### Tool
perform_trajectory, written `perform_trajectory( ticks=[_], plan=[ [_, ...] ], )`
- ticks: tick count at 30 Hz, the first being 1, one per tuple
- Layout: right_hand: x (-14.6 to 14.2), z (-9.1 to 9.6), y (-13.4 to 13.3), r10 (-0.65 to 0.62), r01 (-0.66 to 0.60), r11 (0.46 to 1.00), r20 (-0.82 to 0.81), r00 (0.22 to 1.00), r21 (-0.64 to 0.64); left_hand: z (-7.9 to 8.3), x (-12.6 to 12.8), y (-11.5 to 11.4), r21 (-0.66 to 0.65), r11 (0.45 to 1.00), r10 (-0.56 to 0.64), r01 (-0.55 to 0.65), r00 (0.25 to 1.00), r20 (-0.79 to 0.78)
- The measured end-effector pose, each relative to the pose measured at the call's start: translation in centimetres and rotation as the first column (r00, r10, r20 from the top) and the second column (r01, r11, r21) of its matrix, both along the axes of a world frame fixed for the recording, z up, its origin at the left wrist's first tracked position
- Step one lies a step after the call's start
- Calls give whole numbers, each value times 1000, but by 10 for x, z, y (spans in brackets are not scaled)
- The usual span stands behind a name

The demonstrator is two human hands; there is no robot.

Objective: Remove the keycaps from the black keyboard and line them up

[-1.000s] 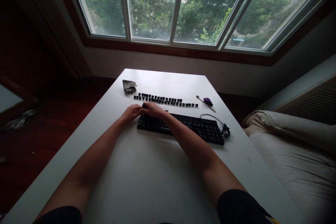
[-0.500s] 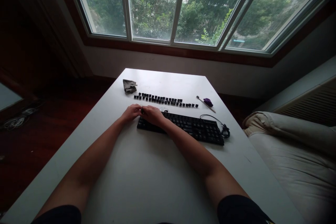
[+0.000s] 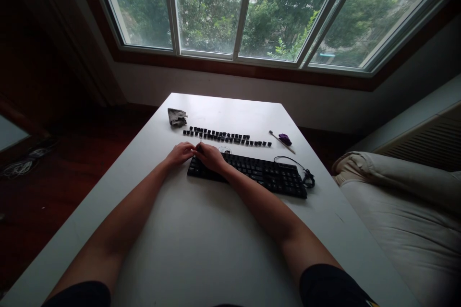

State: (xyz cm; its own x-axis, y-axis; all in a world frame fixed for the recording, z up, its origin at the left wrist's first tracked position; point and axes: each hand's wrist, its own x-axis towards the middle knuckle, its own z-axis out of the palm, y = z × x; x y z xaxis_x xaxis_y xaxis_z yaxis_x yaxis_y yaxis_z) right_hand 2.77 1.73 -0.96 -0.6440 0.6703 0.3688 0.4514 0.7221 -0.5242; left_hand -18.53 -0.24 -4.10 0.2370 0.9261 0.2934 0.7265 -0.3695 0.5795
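Note:
A black keyboard [image 3: 266, 172] lies on the white table in front of me. My right hand [image 3: 212, 158] reaches over its left end, closed around a small wire keycap puller [image 3: 200, 140] whose thin prongs point upward. Just beside it, at the keyboard's upper left corner, is my left hand [image 3: 181, 152], its fingers bent together close to the right fingertips. Anything in the left fingers is too small to make out. Beyond the hands, removed black keycaps [image 3: 216, 135] stand in two rows.
A grey cloth [image 3: 177, 117] lies at the table's far left. On the right are a brush [image 3: 283, 142] and a crumpled purple thing [image 3: 285, 139]. A coiled cable [image 3: 309, 179] rests by the keyboard's right end. A clear round item [image 3: 225, 150] sits behind the keyboard.
My right hand has turned slightly, and the puller's prongs now show pointing up, a little farther from my left fingers. The keyboard and the keycap rows stay put.

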Motion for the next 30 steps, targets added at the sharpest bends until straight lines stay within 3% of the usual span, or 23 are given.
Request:
perform_trajectory(
  ticks=[6, 12, 19, 25, 30],
  plan=[
    [2, -1, -4, -19, 19, 1000, 0, 1000, 25, 2, 2, -1, 9, 1000, 1, -1, 1000, -31],
    [6, 2, 0, -102, 91, 994, -186, 977, -68, 0, 3, -2, 13, 1000, 7, -7, 1000, -14],
    [8, 1, 0, -80, 8, 979, -351, 933, -203, -1, 4, -1, -1, 999, 47, -48, 982, 183],
    [8, 0, 1, -100, -61, 942, -450, 887, -331, 7, 12, -2, -140, 990, 94, -25, 857, 506],
    [8, 0, 2, -98, -108, 925, -503, 859, -364, 10, 19, -5, -245, 969, 136, 42, 738, 662]
  ],
)
